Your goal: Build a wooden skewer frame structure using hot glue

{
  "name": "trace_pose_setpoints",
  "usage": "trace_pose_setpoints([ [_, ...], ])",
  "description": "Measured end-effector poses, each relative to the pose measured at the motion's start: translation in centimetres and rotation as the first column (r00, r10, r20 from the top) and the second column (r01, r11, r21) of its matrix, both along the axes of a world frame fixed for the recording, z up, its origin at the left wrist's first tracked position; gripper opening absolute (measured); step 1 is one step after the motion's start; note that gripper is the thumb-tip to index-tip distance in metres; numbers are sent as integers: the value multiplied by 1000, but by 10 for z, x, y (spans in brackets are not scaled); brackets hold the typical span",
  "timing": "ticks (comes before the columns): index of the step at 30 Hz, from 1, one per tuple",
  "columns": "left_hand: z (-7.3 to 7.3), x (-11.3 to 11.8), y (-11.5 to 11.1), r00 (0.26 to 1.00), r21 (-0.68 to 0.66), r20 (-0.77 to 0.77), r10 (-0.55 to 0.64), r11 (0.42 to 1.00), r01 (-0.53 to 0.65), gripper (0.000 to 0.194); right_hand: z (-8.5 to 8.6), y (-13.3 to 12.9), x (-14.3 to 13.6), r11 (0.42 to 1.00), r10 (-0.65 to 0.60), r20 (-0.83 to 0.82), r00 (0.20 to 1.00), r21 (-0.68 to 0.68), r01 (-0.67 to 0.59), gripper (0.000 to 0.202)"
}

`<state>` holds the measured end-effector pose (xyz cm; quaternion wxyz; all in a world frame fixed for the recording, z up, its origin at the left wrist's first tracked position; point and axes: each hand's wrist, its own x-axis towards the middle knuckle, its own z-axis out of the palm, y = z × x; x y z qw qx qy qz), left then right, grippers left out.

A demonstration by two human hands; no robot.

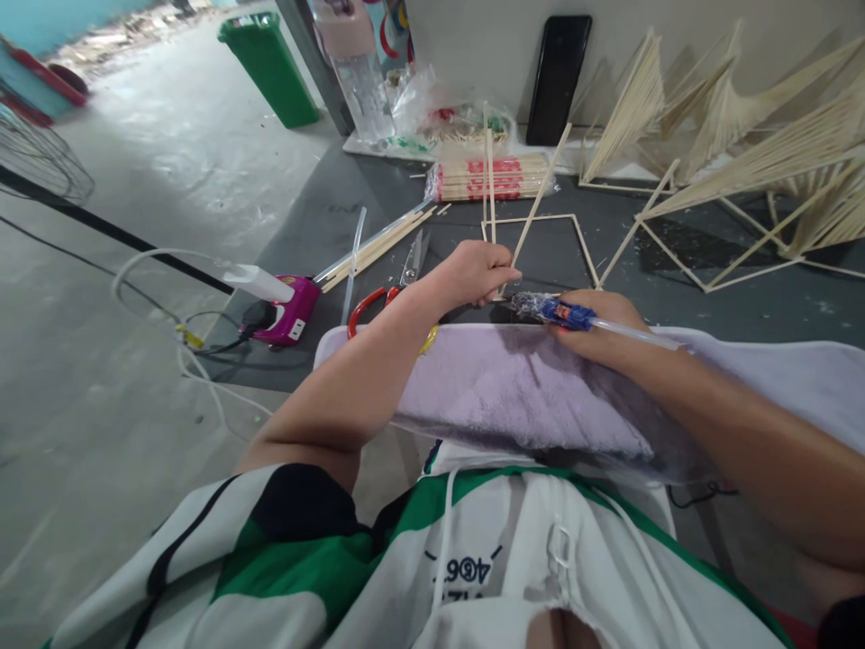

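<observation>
Lilac cloth (500, 383) nearest; right hand (605, 315) wraps blue glue gun (568, 314), nozzle close to left hand (483, 270); left fingers pinch slanted stick (541, 198) low down, stick frame (587, 248) just beyond; left forearm partly covers scissors (368, 306); farther, packaged sticks (500, 178), upright phone (559, 81)

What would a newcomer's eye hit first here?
Probably the fans of thin wooden sticks filling the upper right of the table. Next, the blue glue gun in the right hand, its nozzle near the base of the upright sticks that the left hand grips. Then the bright magenta power adapter at the table's left edge and the green bin on the floor beyond.
</observation>
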<state>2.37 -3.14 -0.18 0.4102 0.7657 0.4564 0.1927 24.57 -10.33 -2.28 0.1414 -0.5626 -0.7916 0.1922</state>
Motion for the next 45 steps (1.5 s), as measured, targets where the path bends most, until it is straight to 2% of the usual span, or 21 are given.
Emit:
trace_pose_setpoints([
  [7,-3,-1,3,1000,-10,-2,-11,1000,11,33,0,6,-4,995,-93,126,988,-22,96,18],
  [11,-4,-2,5,1000,2,-2,-20,1000,20,33,3,5,-2,1000,-25,97,995,-12,26,15],
  [15,-4,-1,4,1000,15,4,-9,1000,9,33,3,0,4,996,66,38,997,57,-68,11],
  [21,-2,0,2,1000,8,20,-9,1000,9,32,1,3,2,994,85,99,991,55,-91,14],
  [25,-2,1,2,1000,16,6,-8,1000,8,33,7,1,-6,985,131,141,981,97,-146,12],
  [29,-2,0,2,1000,21,-1,-15,1000,15,33,15,-4,-12,983,102,237,966,122,-134,14],
  [34,-2,0,3,1000,-1,6,-6,1000,6,33,13,-6,3,982,138,211,968,98,-161,14],
  [36,-3,-1,4,1000,-7,16,-8,1000,9,34,11,-5,8,990,98,159,982,82,-112,13],
  [38,-3,-1,5,1000,-9,20,-11,1000,11,34,12,-2,7,1000,-16,118,993,7,16,15],
  [40,-4,-1,5,1000,-6,17,-12,1000,12,33,13,3,2,985,-143,57,988,-90,148,15],
  [43,-4,-1,5,1000,2,4,-4,1000,4,33,14,11,-10,958,-218,-104,970,-213,192,13],
  [45,-3,-1,4,1000,3,-2,3,1000,-3,33,14,14,-15,939,-253,-153,955,-275,204,12],
])
